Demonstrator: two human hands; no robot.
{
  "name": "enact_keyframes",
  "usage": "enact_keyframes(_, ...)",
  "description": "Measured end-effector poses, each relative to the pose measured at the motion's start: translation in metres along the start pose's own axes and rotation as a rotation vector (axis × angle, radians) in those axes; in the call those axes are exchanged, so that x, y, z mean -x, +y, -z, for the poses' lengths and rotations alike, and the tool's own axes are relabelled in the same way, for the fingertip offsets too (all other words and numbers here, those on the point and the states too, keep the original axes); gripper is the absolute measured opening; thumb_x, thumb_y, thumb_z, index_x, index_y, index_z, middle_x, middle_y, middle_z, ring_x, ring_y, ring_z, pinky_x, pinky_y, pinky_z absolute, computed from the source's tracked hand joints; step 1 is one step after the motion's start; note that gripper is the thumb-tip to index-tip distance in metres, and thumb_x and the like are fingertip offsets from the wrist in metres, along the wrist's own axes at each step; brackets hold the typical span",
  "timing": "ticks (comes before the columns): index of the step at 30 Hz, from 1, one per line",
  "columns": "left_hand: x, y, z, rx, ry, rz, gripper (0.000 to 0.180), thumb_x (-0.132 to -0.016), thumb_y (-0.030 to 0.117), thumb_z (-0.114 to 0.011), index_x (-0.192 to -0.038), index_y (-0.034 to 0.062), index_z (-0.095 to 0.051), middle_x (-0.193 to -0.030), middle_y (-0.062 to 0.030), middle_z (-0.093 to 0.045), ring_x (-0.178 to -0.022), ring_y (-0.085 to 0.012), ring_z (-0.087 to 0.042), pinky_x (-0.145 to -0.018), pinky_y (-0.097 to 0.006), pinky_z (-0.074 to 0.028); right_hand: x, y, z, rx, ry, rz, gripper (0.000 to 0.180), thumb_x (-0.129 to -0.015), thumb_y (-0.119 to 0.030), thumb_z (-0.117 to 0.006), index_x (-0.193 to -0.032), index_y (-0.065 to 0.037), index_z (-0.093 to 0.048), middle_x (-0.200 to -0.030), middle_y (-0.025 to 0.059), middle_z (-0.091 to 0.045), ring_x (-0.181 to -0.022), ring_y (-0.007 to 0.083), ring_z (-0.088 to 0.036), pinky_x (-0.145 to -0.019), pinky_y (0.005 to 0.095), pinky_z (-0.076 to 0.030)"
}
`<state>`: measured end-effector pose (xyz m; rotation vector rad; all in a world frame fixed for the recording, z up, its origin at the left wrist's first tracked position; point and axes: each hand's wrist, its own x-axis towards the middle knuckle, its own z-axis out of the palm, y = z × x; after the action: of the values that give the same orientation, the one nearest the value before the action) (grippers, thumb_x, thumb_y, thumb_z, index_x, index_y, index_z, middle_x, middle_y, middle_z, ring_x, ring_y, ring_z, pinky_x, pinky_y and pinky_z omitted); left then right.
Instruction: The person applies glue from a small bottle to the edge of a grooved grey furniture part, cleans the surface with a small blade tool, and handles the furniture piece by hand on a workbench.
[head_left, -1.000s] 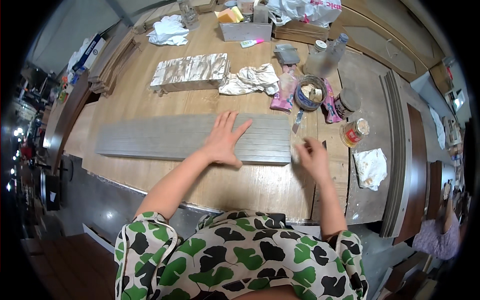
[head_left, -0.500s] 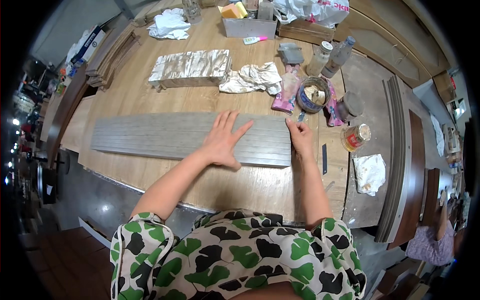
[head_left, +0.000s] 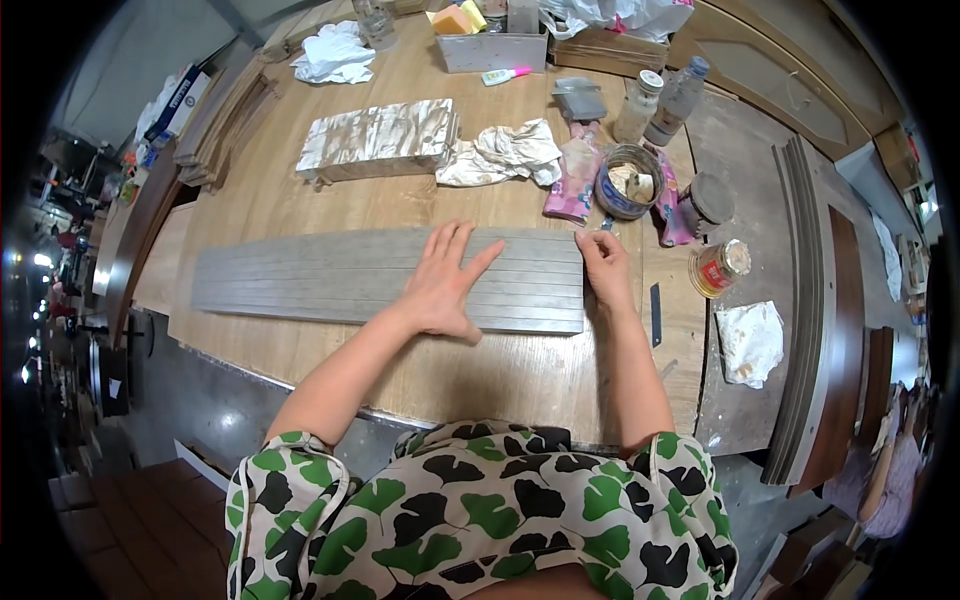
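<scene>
Wood-toned tabletop [head_left: 530,390] spreads across a cluttered workshop, its front edge close to the person's body. On its middle lie the grey strips [head_left: 310,270], set side by side as one long block that runs left to right. Against a second ago, the right hand [head_left: 605,270] is no longer a blur low beside the block's right end; it is up at the far right corner, much as half a second ago. Its fingertips meet that corner, so both hands bear on the strips at once, which I judge steadies the block at two places. The left hand [head_left: 443,285] keeps its place: palm down, fingers fanned toward the far edge, thumb reaching to the near edge. The hands are well apart. The right one's fingers are drawn together, but whether they pinch anything I cannot tell. Both forearms come up from the lower edge, the left slanting inward, the right nearly straight. Just right of the right hand lies a dark flat strip [head_left: 656,315]. Beyond the block are a streaked white block [head_left: 375,140], a crumpled cloth [head_left: 500,155] and a round tub [head_left: 625,208].
</scene>
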<state>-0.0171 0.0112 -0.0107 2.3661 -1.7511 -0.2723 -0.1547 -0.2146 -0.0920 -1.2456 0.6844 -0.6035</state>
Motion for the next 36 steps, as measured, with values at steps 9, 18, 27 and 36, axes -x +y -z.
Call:
enact_keyframes(9, -0.003, 0.003, 0.001, 0.011, -0.015, 0.006, 0.119, -0.043, 0.04, -0.082, -0.148, 0.0192, -0.031, -0.148, -0.0285, -0.021, -0.139, -0.0472, -0.016, -0.116, -0.053, -0.016, 0.016, -0.006, 0.003, -0.242, 0.032, -0.196, 0.026, -0.092, -0.02, -0.067, -0.108, 0.0, -0.068, -0.076, -0.0022, -0.061, -0.061, 0.0057, -0.05, -0.053, 0.0208, -0.041)
enact_keyframes(18, -0.006, 0.005, 0.002, -0.005, -0.001, -0.029, 0.118, -0.042, 0.041, -0.082, -0.147, 0.0192, -0.034, -0.146, -0.0302, -0.022, -0.137, -0.0495, -0.019, -0.114, -0.055, -0.018, 0.0, -0.019, 0.02, -0.247, -0.16, -0.311, 0.024, -0.087, -0.02, -0.071, -0.098, 0.001, -0.07, -0.074, 0.002, -0.063, -0.057, 0.0083, -0.055, -0.051, 0.0209, -0.048)
enact_keyframes(27, -0.009, 0.005, 0.001, -0.035, -0.011, -0.046, 0.12, -0.041, 0.04, -0.084, -0.147, 0.0171, -0.033, -0.148, -0.0293, -0.021, -0.136, -0.0502, -0.019, -0.113, -0.057, -0.019, -0.008, -0.011, 0.02, -0.251, -0.183, -0.342, 0.024, -0.088, -0.025, -0.07, -0.093, -0.002, -0.067, -0.075, 0.0011, -0.06, -0.054, 0.0075, -0.054, -0.046, 0.0218, -0.046)
enact_keyframes(36, -0.01, 0.008, 0.002, -0.052, -0.035, -0.057, 0.124, -0.042, 0.043, -0.085, -0.149, 0.0139, -0.029, -0.15, -0.0303, -0.017, -0.14, -0.0481, -0.014, -0.115, -0.057, -0.012, -0.009, -0.012, 0.018, -0.224, -0.17, -0.344, 0.026, -0.087, -0.029, -0.072, -0.091, -0.003, -0.066, -0.073, -0.001, -0.057, -0.055, 0.0061, -0.053, -0.046, 0.0212, -0.045)
